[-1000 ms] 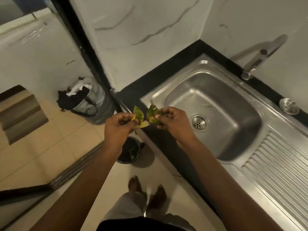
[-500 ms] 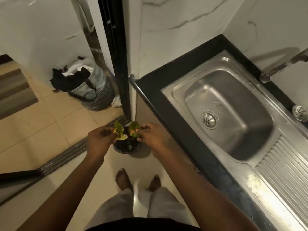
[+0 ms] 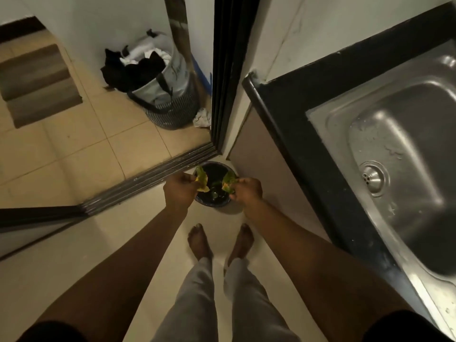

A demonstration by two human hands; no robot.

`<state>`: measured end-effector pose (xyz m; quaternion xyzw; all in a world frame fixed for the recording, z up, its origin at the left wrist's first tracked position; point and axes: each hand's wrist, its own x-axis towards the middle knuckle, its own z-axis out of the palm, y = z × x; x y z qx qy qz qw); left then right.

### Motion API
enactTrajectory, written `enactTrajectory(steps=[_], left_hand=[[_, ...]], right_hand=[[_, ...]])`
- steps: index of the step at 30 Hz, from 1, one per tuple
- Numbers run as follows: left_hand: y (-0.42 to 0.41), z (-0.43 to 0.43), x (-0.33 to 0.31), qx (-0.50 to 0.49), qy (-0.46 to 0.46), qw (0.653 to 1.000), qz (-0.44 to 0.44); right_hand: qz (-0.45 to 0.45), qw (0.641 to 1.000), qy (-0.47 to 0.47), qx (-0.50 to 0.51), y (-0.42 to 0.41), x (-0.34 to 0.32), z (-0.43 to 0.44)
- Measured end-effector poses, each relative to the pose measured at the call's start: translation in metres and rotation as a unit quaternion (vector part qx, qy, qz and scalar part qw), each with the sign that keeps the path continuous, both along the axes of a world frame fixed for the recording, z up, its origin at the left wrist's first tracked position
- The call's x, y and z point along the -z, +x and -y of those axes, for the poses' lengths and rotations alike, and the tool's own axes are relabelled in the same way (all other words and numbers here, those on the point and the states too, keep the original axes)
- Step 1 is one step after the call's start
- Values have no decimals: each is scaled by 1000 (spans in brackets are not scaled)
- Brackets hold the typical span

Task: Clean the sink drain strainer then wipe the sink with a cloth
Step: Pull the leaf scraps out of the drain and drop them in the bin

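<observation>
- The left hand (image 3: 180, 191) pinches a leaf scrap (image 3: 201, 180) between thumb and fingers. The right hand (image 3: 246, 191) pinches a second scrap (image 3: 228, 181) the same way.
- Both hands are held out, slightly apart, right over the open bin (image 3: 212, 204) on the floor (image 3: 148, 243). Held there, anything let go should fall inside and not on the tiles. Green bits lie in the bin.
- The scraps are gripped by their edges with fingertips only, which looks like a way to keep wet waste off the palms.
- The sink (image 3: 320, 124) is to the right, set in the black counter (image 3: 283, 119), well apart from the hands. Its drain (image 3: 373, 178) sits in the basin floor. Whether a loose strainer is in it cannot be told.
- Water drops show on the basin wall and neither hand holds a cloth, so the wiping is judged not yet begun.
- The step in hand is probably dumping waste; for that, the fingers need only part.
- A laundry basket (image 3: 167, 95) stands beyond the door frame, away from the work.
</observation>
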<state>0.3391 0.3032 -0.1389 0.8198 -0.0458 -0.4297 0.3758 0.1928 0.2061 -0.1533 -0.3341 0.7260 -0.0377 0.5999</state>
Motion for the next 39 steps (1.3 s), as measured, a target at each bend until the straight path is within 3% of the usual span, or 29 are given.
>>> enactTrajectory(steps=[4, 11, 17, 20, 24, 29, 33, 39], left_hand=[[2, 11, 22, 5, 19, 1000, -2], [11, 8, 41, 42, 48, 998, -8], [10, -1, 15, 56, 24, 998, -6], [5, -1, -9, 70, -21, 997, 1], [-10, 1, -54, 106, -78, 991, 16], [-42, 15, -122, 138, -146, 979, 17], [-77, 37, -172, 187, -210, 959, 29], [-132, 78, -216, 281, -278, 917, 53]], right_hand=[[-5, 1000, -12, -24, 14, 24, 9], [-54, 986, -42, -152, 21, 47, 17], [-45, 990, -63, -117, 7, 30, 2], [-23, 995, -82, -60, 0, 1, -7], [5, 985, -161, -58, -16, -61, -26], [102, 965, -241, 9, -52, -153, -40], [147, 944, -291, 60, -93, -208, -31], [171, 924, -325, 105, -149, -238, -6]])
